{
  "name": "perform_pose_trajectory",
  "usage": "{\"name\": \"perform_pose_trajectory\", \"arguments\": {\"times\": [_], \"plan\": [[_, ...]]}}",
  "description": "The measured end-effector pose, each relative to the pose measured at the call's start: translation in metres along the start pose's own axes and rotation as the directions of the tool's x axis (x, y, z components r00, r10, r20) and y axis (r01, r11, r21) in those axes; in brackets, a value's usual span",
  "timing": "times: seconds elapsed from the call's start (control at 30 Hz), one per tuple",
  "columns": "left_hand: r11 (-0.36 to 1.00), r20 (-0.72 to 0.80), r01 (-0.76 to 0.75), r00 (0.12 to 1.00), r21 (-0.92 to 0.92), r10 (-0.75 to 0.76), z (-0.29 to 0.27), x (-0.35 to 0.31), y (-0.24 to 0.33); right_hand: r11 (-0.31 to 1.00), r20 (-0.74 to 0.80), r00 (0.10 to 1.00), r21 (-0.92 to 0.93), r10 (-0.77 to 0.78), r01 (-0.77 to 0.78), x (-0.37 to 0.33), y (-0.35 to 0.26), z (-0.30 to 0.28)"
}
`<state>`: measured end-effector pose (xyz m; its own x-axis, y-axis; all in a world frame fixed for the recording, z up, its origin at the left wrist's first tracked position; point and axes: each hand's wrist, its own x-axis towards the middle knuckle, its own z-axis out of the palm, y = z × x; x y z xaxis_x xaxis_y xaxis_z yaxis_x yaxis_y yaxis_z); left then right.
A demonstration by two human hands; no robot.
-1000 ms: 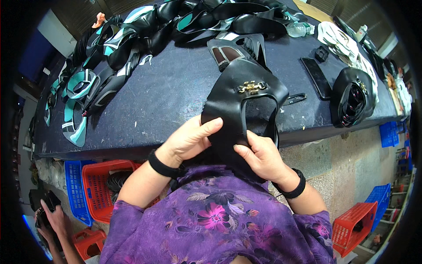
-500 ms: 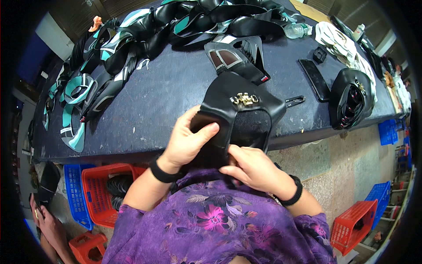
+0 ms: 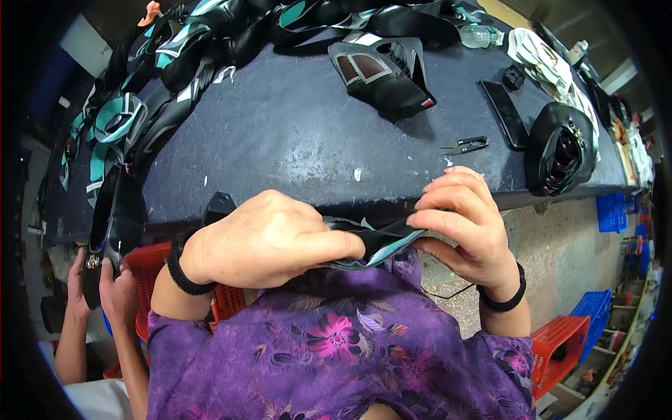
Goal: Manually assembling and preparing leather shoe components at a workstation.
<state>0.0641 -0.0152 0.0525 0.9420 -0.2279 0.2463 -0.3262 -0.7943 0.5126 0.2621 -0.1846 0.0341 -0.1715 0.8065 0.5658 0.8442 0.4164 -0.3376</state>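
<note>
A black shoe upper with a grey-teal lining edge (image 3: 383, 253) is stretched between my two hands at the table's near edge. My left hand (image 3: 269, 238) is closed on its left part, with the thumb pressed inside the opening. My right hand (image 3: 465, 227) pinches the other end between thumb and fingers. Much of the upper is hidden behind my left hand. Beyond my right hand, a pair of thread snips (image 3: 467, 145) lies on the dark table (image 3: 280, 140).
Another black upper (image 3: 385, 77) lies mid-table. At right are a phone (image 3: 505, 115), a standing black upper (image 3: 549, 147) and a plastic bottle (image 3: 481, 36). Piled uppers (image 3: 231, 45) line the far left. A co-worker's hands (image 3: 119, 294) hold an upper (image 3: 133, 210). Red crate (image 3: 556, 350) below right.
The upper has been turned over and lowered toward me, now showing its lining. My hands have moved apart. The snips are uncovered. At left, the co-worker's hands have risen with an upper.
</note>
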Motion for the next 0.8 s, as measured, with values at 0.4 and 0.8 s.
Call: {"name": "perform_pose_trajectory", "arguments": {"times": [0.4, 0.8], "plan": [[0.983, -0.246, 0.181, 0.954, 0.011, -0.173, 0.012, -0.004, 0.008, 0.890, -0.136, 0.962, -0.429, -0.237, 0.158, -0.010, -0.020, 0.005], [0.887, -0.289, 0.448, 0.869, 0.116, -0.401, 0.011, -0.007, 0.013, 0.899, -0.080, 0.966, -0.392, -0.246, 0.197, -0.016, -0.028, 0.005]]}}
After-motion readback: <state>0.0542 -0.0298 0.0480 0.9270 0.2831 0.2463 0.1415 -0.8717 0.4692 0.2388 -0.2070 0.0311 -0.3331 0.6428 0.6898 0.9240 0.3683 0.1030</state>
